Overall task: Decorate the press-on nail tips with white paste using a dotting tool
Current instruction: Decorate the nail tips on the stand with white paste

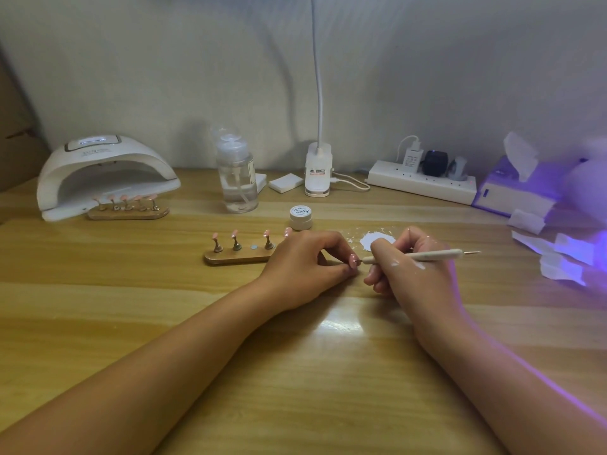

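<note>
I see the left hand [305, 264] pinch a glossy pink nail tip [353, 258], the right hand [414, 272] gripping the white dotting tool [435, 255]

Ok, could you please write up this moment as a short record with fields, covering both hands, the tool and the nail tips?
left hand: pinches one pink nail tip
right hand: grips the dotting tool, its point at that nail tip; white smears on the hand
white paste: patch just beyond the right hand
paste jar: lid on, beyond the hands
near stand: pink tips upright, one seat empty
far stand: five pink tips, at the mouth of the curing lamp
</note>
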Demonstrator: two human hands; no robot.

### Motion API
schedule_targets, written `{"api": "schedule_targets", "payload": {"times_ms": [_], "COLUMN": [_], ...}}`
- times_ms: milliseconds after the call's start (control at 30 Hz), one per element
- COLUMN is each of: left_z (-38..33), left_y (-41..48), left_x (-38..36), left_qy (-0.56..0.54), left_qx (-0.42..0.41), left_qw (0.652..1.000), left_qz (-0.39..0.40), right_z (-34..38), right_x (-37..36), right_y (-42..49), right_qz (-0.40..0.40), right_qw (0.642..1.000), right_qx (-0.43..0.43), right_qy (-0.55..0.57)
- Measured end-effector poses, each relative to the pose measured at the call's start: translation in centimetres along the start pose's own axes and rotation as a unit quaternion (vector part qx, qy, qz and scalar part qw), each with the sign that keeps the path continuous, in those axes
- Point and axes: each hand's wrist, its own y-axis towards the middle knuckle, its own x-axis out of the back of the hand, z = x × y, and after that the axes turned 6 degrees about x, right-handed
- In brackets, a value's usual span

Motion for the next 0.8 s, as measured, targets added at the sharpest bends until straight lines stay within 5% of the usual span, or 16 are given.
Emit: {"api": "schedule_targets", "payload": {"times_ms": [333, 500, 800], "left_z": [-0.3, -0.1, -0.3], "left_y": [-0.1, -0.1, -0.2], "left_x": [0.0, 0.0, 0.0], "left_qy": [-0.011, -0.029, -0.004], "left_qx": [0.019, 0.013, 0.012], "left_qw": [1.000, 0.999, 1.000], "left_qz": [0.006, 0.001, 0.004], "right_z": [0.1, 0.3, -0.6], "right_x": [0.2, 1.4, 2.3], "right_y": [0.1, 1.1, 1.9], "right_qz": [-0.047, -0.081, -0.060], "right_qw": [0.998, 0.990, 0.987], "right_qx": [0.015, 0.082, -0.016], "right_qy": [0.032, -0.082, -0.146]}}
